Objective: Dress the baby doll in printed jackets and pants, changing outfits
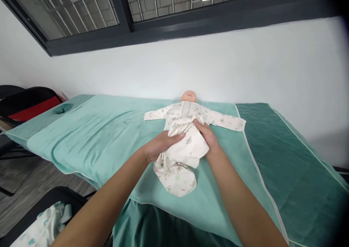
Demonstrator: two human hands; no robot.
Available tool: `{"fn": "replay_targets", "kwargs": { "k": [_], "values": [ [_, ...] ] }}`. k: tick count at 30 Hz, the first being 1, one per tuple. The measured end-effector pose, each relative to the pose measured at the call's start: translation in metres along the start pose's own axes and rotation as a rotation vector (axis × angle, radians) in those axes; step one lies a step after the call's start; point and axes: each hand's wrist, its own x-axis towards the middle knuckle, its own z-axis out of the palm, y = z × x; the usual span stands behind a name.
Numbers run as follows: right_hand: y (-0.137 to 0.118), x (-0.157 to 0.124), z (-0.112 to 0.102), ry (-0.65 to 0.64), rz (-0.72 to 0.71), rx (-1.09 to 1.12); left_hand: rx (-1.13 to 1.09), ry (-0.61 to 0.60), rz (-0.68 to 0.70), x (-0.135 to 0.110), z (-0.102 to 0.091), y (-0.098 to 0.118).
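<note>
A baby doll (188,96) lies on its back, its head toward the wall. It wears a white long-sleeved baby top (223,121) with small printed animals, both sleeves spread out sideways. Over its lower body are white printed baby pants (188,143), bunched at the waist, with one rounded leg end (178,181) pointing toward me. My left hand (165,142) grips the pants' left side, thumb on top. On the right side my right hand (206,133) pinches the waist fabric. The fingers under the cloth are hidden, and so are the doll's legs.
A light green sheet (109,130) covers the bed, with a darker green cover (286,149) on the right. Behind stands a white wall (245,65) below a barred window (163,3). Bottom left, a printed cloth (46,225) lies on a black chair (60,196).
</note>
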Motion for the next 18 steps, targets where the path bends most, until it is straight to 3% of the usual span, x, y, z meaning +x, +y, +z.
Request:
{"fn": "replay_targets", "kwargs": {
  "k": [2, 4, 8, 12, 15, 18],
  "values": [
    [-0.002, -0.004, 0.007, 0.015, -0.012, -0.007, 0.056, -0.053, 0.008, -0.004, 0.001, 0.001],
    [-0.002, -0.013, 0.011, 0.044, -0.008, -0.005, 0.059, -0.015, 0.061, -0.008, 0.002, 0.003],
    [0.005, -0.037, 0.016, 0.008, 0.139, -0.099, 0.007, 0.169, 0.193, -0.013, 0.003, 0.005],
    [0.007, -0.049, 0.03, -0.136, 0.265, -0.215, 0.177, 0.339, 0.322, -0.018, 0.002, 0.01],
    [0.0, -0.041, 0.047, -0.095, 0.167, -0.188, 0.175, 0.251, 0.367, -0.022, -0.003, 0.023],
    [-0.013, -0.029, 0.064, -0.03, 0.041, -0.175, 0.016, 0.138, 0.315, -0.025, -0.007, 0.04]
  ]
}}
